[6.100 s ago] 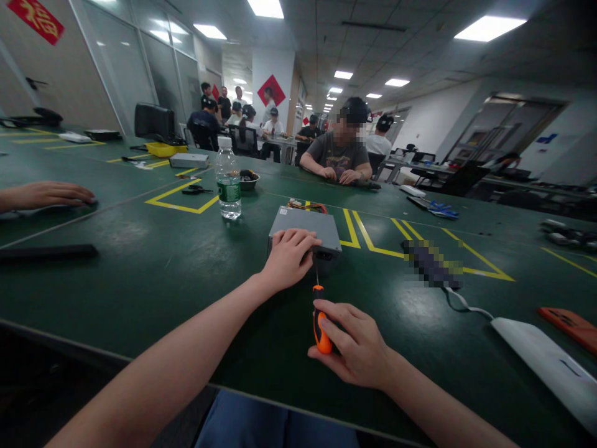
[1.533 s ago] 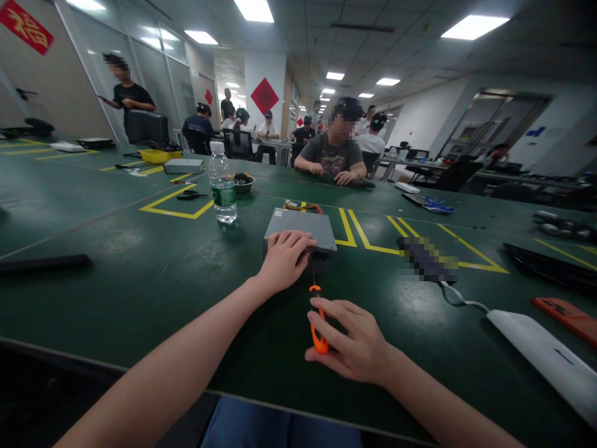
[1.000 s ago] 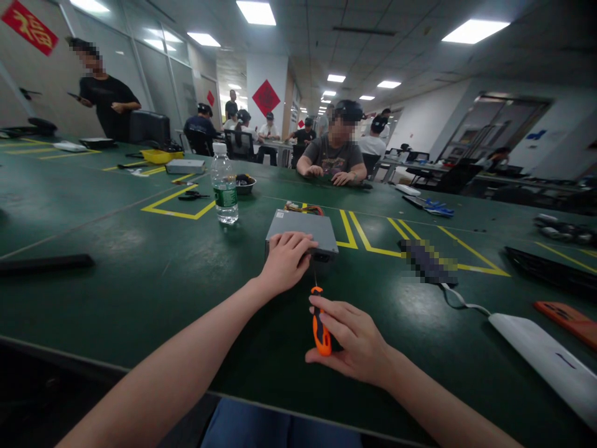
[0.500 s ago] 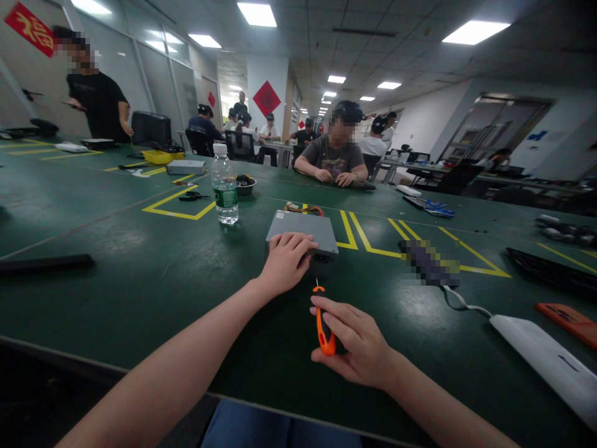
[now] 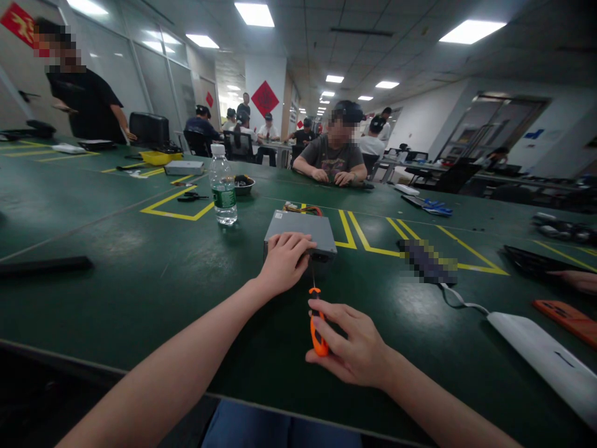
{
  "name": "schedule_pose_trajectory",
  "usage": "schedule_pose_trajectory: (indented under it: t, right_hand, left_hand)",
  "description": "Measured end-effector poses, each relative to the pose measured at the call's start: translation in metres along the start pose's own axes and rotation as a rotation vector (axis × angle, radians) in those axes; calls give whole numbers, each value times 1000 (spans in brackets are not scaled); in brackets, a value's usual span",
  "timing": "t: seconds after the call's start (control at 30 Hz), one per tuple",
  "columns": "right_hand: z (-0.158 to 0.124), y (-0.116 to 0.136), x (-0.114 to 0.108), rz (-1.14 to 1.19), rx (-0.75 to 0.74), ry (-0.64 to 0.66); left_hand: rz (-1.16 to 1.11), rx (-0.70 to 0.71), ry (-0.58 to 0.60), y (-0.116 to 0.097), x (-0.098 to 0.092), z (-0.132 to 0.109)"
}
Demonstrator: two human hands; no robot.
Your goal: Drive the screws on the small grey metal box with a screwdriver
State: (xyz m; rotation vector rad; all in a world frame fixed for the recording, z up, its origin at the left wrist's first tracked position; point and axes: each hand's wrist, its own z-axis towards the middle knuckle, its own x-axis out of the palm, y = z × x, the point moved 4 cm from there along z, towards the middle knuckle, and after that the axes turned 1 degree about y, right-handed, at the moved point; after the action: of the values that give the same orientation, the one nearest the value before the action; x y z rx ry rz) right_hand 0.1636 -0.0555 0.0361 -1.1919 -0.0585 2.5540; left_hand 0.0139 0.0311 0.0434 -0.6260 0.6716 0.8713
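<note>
Moved since half a second ago: screwdriver (image 5: 319,346), rolled slightly between the fingers, its handle end swung left; a co-worker's hand (image 5: 578,280), newly in at the right edge; the person in black (image 5: 86,102), shifted further left. I read the roll as turning work in hand.

Grey metal box (image 5: 305,224), one: on the bench (image 5: 401,354), ahead of me, cables (image 5: 308,210) behind it; place unchanged.

Left hand (image 5: 284,261): fingers laid over the box's top and near edge; thumb hidden, so I cannot tell whether it clamps.

Right hand (image 5: 352,342): fingers and thumb closed around the screwdriver's handle, shaft towards the box's near face; tip contact unclear to me.

Surroundings: water bottle (image 5: 222,190), left of the box; metal bowl (image 5: 245,186), beyond it; white slab (image 5: 541,354) and orange phone (image 5: 565,320), right.

Obstruction: my left hand, covering part of the near edge.
</note>
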Motion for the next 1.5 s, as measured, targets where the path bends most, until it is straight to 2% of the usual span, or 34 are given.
schedule_pose_trajectory:
  t: [0.13, 0.37, 0.67, 0.97, 1.5]
  right_hand:
    - [-2, -2, 2, 53, 35, -27]
    - [4, 3, 1, -27, -20, 77]
    - [-3, -4, 2, 90, 20, 25]
    - [-17, -13, -23, 92, 51, -123]
    - [-17, -14, -22, 25, 48, -131]
  left_hand:
    - [-1, 5, 1, 0, 0, 0]
    - [6, 11, -8, 1, 1, 0]
    - [7, 9, -3, 0, 2, 0]
    - [2, 14, 1, 1, 2, -1]
    - [6, 3, 14, 1, 1, -1]
